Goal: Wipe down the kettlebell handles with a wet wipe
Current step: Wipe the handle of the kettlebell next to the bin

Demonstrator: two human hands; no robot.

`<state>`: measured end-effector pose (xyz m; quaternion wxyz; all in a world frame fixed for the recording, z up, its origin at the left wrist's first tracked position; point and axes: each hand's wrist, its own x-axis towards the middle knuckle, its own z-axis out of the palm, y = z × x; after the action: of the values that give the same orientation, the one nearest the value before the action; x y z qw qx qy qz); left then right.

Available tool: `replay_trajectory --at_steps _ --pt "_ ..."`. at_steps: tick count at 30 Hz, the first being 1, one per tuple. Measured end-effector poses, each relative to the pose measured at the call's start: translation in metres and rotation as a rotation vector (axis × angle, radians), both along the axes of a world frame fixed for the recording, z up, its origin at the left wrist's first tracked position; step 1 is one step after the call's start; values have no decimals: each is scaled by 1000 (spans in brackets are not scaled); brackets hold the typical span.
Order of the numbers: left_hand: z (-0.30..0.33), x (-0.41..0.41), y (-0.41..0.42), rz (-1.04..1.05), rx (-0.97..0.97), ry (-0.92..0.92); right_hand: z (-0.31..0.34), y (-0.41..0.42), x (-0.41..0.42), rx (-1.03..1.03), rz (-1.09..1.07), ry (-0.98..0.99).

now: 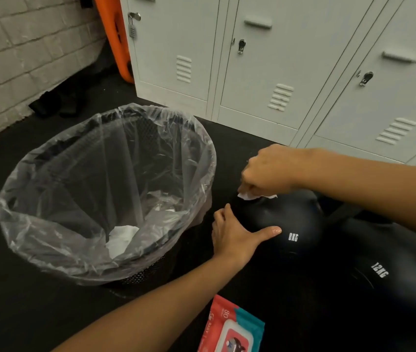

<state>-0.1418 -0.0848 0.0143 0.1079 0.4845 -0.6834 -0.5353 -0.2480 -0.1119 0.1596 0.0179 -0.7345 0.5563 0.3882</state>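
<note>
Right now, right hand [267, 171], right of frame centre, fingers curled tight around a white crumpled wet wipe [246, 196], pressing it on top of the black round 8KG kettlebell [290, 224]; handle hidden under the fist. Left hand [234, 236] flat against the bell's left side, fingers straight, thumb out. Black 12KG kettlebell [389, 273] lower right. Plastic-lined black mesh bin [49, 174] at left holds used wipes. Red wipes pack [229, 329] at bottom edge.

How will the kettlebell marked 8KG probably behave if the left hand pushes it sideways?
The 8KG kettlebell is likely heavy for its size, so a light push may hardly move it. Its rounded body could rock or roll; the left hand rests on it, apparently steadying it while the right hand works the wet wipe.
</note>
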Motion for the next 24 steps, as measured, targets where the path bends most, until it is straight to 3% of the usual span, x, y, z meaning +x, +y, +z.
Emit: replay_trajectory --at_steps 3,6,11,14,19,24 --pt "-1 0 1 5 24 -1 -21 -11 19 59 -6 163" --pt "-1 0 1 -7 58 14 -29 -19 24 78 -82 183" --pt "-4 1 0 -3 86 47 -1 -31 -1 51 -312 -121" --pt "-6 1 -1 -11 86 47 14 -22 -6 97 -215 -226" --pt "-7 1 0 2 93 87 -7 -2 16 66 133 87" --pt "-6 2 2 2 106 131 -22 -5 27 -22 119 164"
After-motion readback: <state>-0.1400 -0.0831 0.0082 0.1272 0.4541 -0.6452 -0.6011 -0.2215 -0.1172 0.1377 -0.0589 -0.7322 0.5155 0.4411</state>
